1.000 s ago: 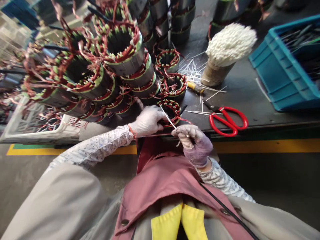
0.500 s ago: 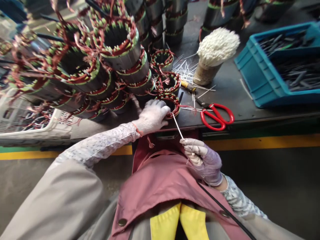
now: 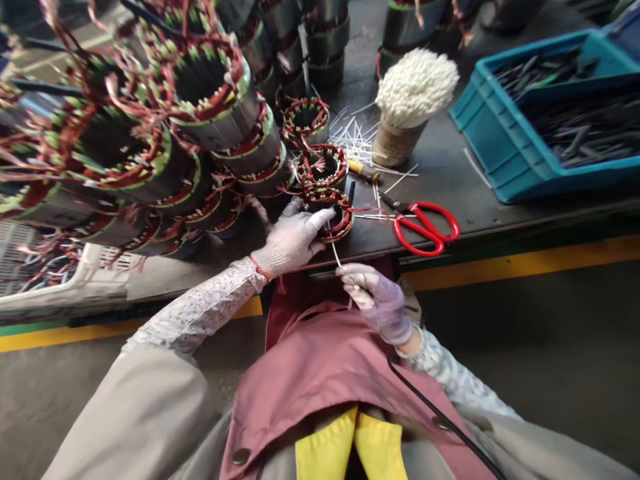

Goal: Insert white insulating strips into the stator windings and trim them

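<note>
A motor stator (image 3: pixel 345 229) with red windings stands upright at the table's front edge. My left hand (image 3: pixel 294 239), in a white glove, grips it from the left, one finger reaching over the rim into the bore. A thin white cord (image 3: pixel 336 253) runs from the stator's near rim down to my right hand (image 3: pixel 377 300). That hand wears a partly purple glove and pinches the cord between thumb and fingers. Where the cord's inner end lies is hidden in the windings. Two more stators, one of them the middle stator (image 3: pixel 323 165), stand right behind.
Stacked stators (image 3: pixel 210 100) crowd the left. Red-handled scissors (image 3: pixel 425 230), a yellow-handled tool (image 3: pixel 363 170) and loose white cords (image 3: pixel 353 137) lie right of the stator. Behind are a cup of white cords (image 3: pixel 417 87) and a blue bin (image 3: pixel 530 143) of black pieces.
My right hand has come closer to the stator, and less cord shows between them. My left fingers have shifted on the rim. The whole view has swung slightly.
</note>
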`<state>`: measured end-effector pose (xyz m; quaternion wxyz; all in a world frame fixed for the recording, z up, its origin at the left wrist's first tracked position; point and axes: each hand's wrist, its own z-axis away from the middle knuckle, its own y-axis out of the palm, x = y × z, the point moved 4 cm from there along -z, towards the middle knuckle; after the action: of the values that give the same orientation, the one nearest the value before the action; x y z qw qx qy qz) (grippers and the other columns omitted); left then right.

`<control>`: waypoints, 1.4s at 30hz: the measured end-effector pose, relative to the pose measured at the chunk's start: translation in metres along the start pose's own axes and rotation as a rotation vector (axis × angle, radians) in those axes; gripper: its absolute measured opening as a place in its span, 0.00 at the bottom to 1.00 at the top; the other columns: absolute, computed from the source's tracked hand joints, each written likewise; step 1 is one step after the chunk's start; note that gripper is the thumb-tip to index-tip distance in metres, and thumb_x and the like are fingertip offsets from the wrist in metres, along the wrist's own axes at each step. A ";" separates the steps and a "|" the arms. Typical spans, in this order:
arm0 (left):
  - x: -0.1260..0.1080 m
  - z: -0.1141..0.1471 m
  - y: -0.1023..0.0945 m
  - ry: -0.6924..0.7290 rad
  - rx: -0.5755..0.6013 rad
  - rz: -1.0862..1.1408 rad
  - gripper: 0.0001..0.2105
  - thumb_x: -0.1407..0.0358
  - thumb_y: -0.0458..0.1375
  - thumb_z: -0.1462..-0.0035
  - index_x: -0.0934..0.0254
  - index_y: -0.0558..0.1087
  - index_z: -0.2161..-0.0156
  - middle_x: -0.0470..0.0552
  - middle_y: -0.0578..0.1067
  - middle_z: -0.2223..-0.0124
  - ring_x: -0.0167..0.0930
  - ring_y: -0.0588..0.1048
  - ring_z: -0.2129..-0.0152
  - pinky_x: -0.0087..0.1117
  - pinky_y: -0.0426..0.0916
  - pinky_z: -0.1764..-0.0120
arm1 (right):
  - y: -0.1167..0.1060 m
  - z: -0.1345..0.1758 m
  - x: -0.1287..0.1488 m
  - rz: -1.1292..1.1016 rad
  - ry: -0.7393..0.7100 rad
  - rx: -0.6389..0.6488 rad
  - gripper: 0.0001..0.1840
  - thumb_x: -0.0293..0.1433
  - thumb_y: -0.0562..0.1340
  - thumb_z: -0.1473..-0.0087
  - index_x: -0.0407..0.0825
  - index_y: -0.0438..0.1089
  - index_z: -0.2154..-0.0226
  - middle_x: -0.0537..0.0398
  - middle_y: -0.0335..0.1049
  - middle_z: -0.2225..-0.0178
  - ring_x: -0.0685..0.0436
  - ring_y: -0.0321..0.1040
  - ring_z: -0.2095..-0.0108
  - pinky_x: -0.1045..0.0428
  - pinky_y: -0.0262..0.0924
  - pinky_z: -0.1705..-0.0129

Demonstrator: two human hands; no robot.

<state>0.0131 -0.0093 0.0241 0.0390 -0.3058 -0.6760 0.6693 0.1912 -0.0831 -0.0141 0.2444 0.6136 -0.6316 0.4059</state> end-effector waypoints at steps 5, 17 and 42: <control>0.003 0.010 0.019 -0.183 -0.183 0.558 0.29 0.69 0.60 0.44 0.68 0.61 0.38 0.55 0.80 0.52 0.36 0.75 0.48 0.46 0.52 0.34 | 0.011 -0.033 -0.022 0.068 0.060 -0.123 0.07 0.27 0.63 0.42 0.52 0.76 0.61 0.56 0.79 0.63 0.48 0.77 0.62 0.53 0.74 0.56; 0.000 0.003 0.012 -0.014 -0.452 0.472 0.04 0.67 0.62 0.41 0.59 0.81 0.63 0.50 0.82 0.60 0.32 0.79 0.59 0.47 0.57 0.39 | 0.006 -0.047 0.000 0.208 0.048 -0.006 0.02 0.27 0.65 0.44 0.50 0.75 0.67 0.54 0.75 0.66 0.50 0.74 0.66 0.55 0.70 0.63; -0.003 0.006 0.013 -0.128 -0.084 0.084 0.36 0.67 0.61 0.44 0.70 0.53 0.33 0.54 0.80 0.54 0.37 0.77 0.54 0.49 0.47 0.33 | 0.002 -0.064 0.014 0.046 0.079 0.146 0.10 0.29 0.57 0.41 0.48 0.66 0.74 0.56 0.71 0.76 0.54 0.63 0.82 0.56 0.55 0.80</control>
<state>0.0180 -0.0169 0.0127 -0.0452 -0.2919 -0.6913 0.6594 0.1748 -0.0395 0.0325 0.2144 0.5986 -0.6042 0.4803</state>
